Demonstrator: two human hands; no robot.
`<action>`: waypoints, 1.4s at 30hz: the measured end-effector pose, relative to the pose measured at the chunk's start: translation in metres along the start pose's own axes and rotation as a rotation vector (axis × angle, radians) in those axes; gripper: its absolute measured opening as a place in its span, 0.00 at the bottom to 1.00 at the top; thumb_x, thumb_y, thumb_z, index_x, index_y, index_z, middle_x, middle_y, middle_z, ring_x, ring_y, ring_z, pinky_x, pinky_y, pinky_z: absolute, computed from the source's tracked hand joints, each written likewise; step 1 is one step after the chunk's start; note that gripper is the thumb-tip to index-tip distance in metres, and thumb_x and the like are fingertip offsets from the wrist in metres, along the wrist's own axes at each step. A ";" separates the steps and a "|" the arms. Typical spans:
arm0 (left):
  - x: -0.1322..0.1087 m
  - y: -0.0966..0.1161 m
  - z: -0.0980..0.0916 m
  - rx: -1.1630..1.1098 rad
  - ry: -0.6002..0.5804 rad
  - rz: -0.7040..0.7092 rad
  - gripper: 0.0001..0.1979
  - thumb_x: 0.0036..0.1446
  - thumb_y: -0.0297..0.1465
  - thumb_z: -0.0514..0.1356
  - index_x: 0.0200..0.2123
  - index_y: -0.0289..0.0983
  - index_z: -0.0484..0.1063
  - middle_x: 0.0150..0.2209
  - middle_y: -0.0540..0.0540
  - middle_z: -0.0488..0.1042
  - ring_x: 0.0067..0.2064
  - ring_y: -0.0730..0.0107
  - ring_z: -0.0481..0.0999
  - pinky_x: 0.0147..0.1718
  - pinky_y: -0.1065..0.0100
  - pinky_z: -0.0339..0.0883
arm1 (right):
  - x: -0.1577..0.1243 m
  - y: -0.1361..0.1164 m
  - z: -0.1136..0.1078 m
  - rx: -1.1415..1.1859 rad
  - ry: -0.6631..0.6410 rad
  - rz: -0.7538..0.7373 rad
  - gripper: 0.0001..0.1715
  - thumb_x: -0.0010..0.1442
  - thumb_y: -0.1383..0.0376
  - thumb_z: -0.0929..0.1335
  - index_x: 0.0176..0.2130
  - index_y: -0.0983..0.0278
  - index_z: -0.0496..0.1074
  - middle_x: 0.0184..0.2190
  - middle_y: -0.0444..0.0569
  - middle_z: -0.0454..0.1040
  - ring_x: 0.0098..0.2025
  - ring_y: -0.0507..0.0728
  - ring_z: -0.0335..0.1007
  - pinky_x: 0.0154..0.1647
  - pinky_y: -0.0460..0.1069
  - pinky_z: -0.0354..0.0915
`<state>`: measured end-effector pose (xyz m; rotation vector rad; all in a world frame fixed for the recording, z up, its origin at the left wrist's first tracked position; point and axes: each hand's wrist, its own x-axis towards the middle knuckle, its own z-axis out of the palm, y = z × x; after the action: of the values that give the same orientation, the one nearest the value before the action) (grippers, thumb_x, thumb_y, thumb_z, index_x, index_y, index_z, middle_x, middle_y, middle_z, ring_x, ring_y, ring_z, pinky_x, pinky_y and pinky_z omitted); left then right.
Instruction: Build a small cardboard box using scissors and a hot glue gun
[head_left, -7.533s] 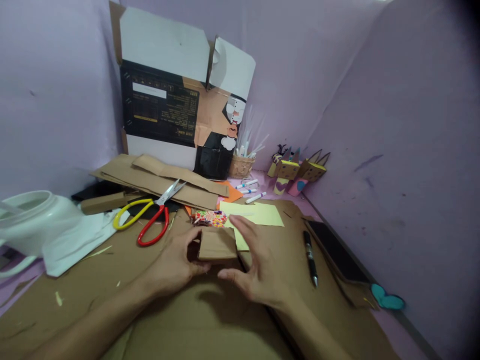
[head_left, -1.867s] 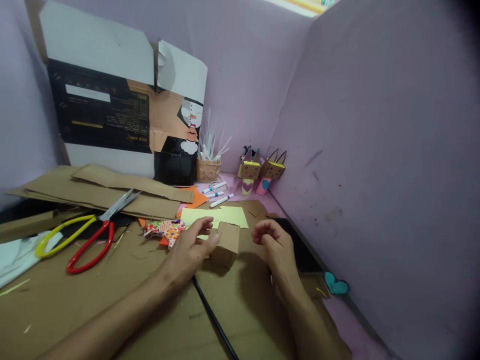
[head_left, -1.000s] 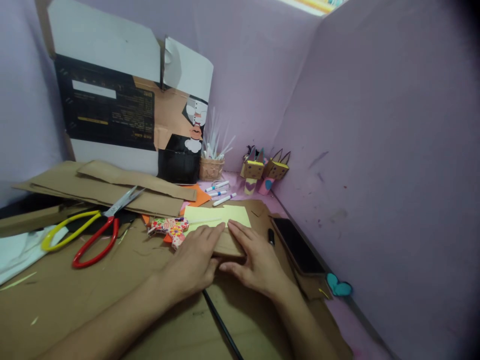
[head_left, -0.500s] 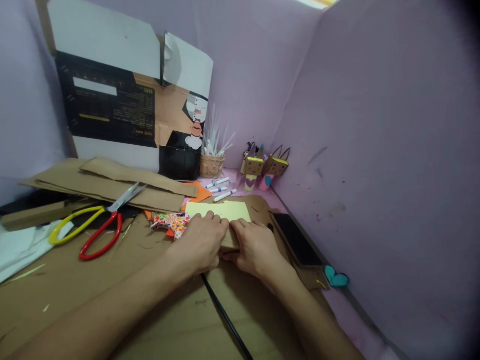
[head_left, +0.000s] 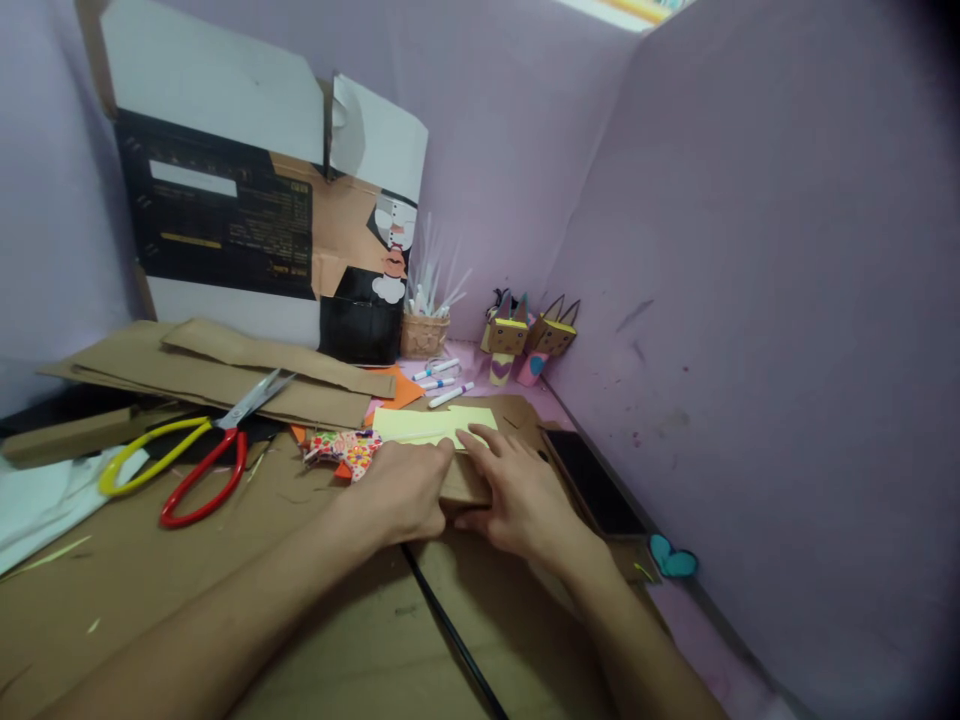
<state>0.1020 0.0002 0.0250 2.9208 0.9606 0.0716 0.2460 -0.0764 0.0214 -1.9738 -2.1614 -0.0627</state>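
Note:
My left hand (head_left: 401, 487) is closed on the left side of a small brown cardboard box (head_left: 466, 486), its fingers curled and mostly hidden behind the knuckles. At the right side of this box is my right hand (head_left: 517, 490), fingers spread over the top edge and thumb low against the front. Pale yellow paper (head_left: 409, 424) lies at the far edge of the box, under the right fingertips; whether it is attached cannot be seen. A floral-patterned bow (head_left: 349, 450) sits just left of my left hand. A black cable or strip (head_left: 454, 630) runs from below the hands toward me.
Scissors (head_left: 238, 412) with red and yellow handles lie open at left beside cardboard sheets (head_left: 225, 375). A dark phone-like slab (head_left: 592, 482) is at right, near a teal heart (head_left: 673, 556). Markers (head_left: 450, 394), a basket (head_left: 425, 336) and cardboard animal figures (head_left: 507, 340) stand behind.
My right hand has loosened, its fingers stretching out over the box and yellow paper, moving slightly right. More of the box front shows between the hands. My left hand stays nearly in place.

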 end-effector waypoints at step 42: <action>-0.038 -0.046 0.012 -0.361 0.193 -0.180 0.29 0.51 0.33 0.57 0.57 0.33 0.61 0.55 0.36 0.68 0.56 0.52 0.66 0.53 0.56 0.60 | -0.001 0.018 0.043 1.080 -0.010 0.075 0.55 0.48 0.79 0.67 0.65 0.56 0.38 0.56 0.56 0.63 0.51 0.56 0.69 0.50 0.54 0.66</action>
<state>0.0451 0.0134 0.0084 2.5212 1.1005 0.4712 0.2579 -0.0677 -0.0228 -1.3604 -1.5361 0.9117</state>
